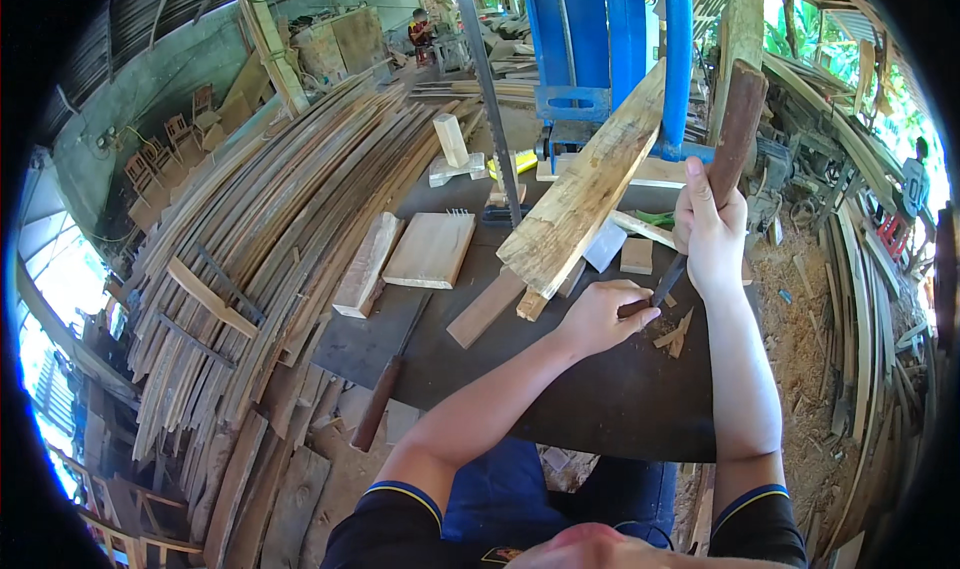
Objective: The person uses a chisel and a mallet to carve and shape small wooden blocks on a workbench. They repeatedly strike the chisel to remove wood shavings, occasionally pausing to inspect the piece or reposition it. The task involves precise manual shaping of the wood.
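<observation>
My right hand [712, 231] is closed round a thick dark brown wooden handle [741, 119], its thumb pointing up. Below that hand a narrow dark metal blade [670, 277] slants down toward my left hand [603, 319]. My left fingers pinch the blade's small brown end; whether blade and thick handle are one tool I cannot tell. Just beyond my left hand, a long pale, rough board [590, 184] lies slantwise over smaller pieces. Wood scraps [676, 335] lie beside my left thumb. A small square block [636, 256] sits between my hands on the dark table [560, 399].
A thin upright saw blade [485, 89] rises beyond the table, with a blue machine frame [570, 29]. At left lie two wood blocks [430, 250] and a broad flat blade [365, 339] with a brown handle. Long planks [290, 179] fill the left floor. A seated person [421, 34] is far off.
</observation>
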`<state>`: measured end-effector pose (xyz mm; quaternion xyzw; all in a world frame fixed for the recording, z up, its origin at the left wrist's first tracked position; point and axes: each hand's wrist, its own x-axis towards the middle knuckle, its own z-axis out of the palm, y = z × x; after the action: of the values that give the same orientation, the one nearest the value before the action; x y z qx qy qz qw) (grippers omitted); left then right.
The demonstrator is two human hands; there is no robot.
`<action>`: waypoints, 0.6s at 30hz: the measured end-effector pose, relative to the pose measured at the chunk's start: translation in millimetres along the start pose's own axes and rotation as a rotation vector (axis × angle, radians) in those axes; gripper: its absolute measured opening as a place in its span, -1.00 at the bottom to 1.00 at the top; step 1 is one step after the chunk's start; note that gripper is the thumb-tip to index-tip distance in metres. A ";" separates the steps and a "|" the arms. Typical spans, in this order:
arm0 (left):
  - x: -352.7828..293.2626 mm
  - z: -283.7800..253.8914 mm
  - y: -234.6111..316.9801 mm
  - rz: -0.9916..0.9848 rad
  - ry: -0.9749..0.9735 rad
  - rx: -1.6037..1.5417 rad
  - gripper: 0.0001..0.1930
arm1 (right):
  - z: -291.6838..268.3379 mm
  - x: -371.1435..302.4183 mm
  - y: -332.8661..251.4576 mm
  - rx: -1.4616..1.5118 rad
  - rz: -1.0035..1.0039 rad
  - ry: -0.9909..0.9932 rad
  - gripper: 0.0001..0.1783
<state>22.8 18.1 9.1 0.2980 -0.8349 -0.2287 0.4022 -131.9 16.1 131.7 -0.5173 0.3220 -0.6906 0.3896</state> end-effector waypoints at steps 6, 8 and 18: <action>-1.5 2.4 -2.8 0.009 0.023 0.008 -0.57 | 7.1 -1.8 -5.2 -0.015 0.035 0.046 -0.49; -1.1 2.8 -3.6 0.005 0.030 -0.004 -0.57 | 10.3 -2.5 -6.9 -0.027 0.027 0.060 -0.50; -1.4 3.4 -5.9 0.006 0.014 -0.021 -0.59 | 3.0 -0.3 -3.0 0.006 0.028 0.021 -0.46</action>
<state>22.6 15.3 2.7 0.2929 -0.8305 -0.2339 0.4120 -129.5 17.7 134.8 -0.5043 0.3313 -0.6914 0.3974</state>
